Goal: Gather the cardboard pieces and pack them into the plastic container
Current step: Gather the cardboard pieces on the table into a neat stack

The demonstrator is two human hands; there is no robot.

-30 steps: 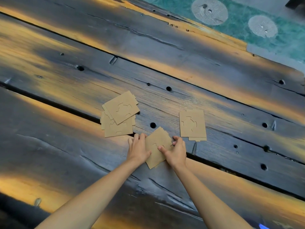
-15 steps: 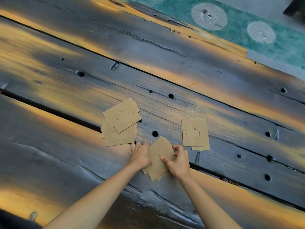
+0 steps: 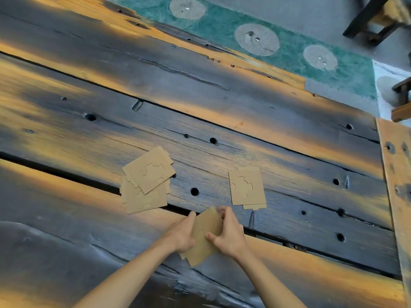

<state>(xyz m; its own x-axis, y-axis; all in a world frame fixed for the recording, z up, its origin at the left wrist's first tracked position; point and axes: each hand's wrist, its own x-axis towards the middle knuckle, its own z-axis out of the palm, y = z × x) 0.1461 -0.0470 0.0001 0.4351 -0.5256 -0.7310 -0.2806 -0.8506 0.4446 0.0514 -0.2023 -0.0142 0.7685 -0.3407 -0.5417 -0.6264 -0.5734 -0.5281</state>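
Gathering step: we clamped one cardboard stack (image 3: pixel 203 237) between left hand (image 3: pixel 181 235) and right hand (image 3: pixel 231 235).
Two piles (image 3: pixel 145 185) (image 3: pixel 246 188) remained on the table; container unseen.

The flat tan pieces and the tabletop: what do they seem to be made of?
The tan pieces look like thin matte cardboard: flat, uniform brown, with die-cut curved slits. The tabletop looks like weathered wooden planks, dark-stained or charred, showing grain, cracks, round holes and gaps between boards.
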